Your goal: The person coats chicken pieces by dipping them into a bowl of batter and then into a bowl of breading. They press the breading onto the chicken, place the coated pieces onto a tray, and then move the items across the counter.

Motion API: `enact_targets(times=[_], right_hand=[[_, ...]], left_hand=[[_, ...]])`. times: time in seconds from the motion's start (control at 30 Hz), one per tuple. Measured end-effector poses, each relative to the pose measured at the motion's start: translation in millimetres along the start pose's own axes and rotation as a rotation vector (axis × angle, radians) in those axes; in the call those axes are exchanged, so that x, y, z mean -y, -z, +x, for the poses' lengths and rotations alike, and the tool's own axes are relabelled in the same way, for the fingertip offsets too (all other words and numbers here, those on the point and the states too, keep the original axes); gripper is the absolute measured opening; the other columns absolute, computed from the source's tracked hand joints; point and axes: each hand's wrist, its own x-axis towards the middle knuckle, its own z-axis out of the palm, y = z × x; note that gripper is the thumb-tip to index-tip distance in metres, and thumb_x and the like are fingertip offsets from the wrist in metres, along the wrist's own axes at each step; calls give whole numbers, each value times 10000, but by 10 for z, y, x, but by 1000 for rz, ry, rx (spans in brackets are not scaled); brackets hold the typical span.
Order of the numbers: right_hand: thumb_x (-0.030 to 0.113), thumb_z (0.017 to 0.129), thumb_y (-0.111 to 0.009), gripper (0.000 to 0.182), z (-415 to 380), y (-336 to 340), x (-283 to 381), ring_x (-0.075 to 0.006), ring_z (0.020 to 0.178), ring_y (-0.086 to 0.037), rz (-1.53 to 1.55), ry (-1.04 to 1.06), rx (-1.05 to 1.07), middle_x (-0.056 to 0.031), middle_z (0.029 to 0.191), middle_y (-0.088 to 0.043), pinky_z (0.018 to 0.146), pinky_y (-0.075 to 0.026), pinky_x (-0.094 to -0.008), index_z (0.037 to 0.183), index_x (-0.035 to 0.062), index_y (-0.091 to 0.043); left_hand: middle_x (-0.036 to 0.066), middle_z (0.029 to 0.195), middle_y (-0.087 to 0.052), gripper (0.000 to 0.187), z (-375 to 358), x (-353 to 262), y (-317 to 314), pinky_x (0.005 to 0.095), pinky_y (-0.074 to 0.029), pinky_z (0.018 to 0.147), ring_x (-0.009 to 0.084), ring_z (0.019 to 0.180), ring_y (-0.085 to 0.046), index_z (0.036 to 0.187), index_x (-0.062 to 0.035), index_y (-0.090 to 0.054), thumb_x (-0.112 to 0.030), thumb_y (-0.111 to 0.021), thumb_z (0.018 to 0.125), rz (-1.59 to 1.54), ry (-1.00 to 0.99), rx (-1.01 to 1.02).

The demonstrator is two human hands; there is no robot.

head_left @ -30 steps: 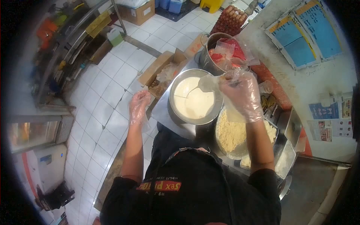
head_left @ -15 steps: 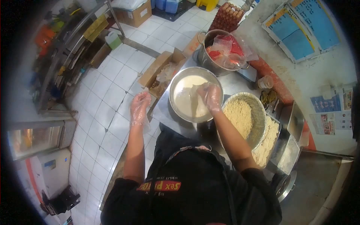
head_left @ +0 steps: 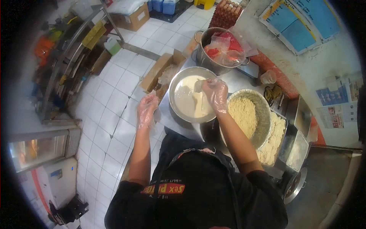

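Note:
My right hand, in a clear plastic glove, is over the right side of a metal bowl of pale, creamy liquid batter. Its fingers are closed around something greyish and wet that I cannot make out. Below them a thicker streak marks the batter. My left hand, gloved the same way, is raised to the left of the bowl, apart from it. Its fingers are curled together and nothing shows in them. Right of my right forearm, a big metal basin holds crumbly yellowish flour mix.
Behind the bowl stands a large pot with plastic bags and red contents. An open cardboard box is at the left. Below the basin lies a tray of flour mix. A clear cup and egg trays are farther back.
My right hand has come up slightly, and a greyish thing now shows at its fingertips with a streak below. My left hand has moved a little right. The view has shifted slightly.

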Motion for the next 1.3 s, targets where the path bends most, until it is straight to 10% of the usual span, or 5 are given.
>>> enact_targets(times=[0.77, 1.3], right_hand=[[210, 725, -724, 260, -312, 1192, -166, -192, 701, -655, 135, -3, -18, -133, 781, -696, 664, -506, -318, 860, -12, -708], [383, 742, -698, 405, -847, 2021, -1352, -361, 787, -661, -334, -274, -50, -230, 839, -678, 739, -515, -412, 862, -4, -708]], left_hand=[[33, 1010, -652, 320, -242, -85, -677, 241, -428, 675, 104, 866, -585, 1105, -26, -625, -183, -661, 829, 238, 19, 134], [48, 1052, -653, 327, -785, 224, -1804, 228, -470, 773, 102, 911, -594, 1160, -26, -609, -140, -645, 855, 199, 150, 666]])
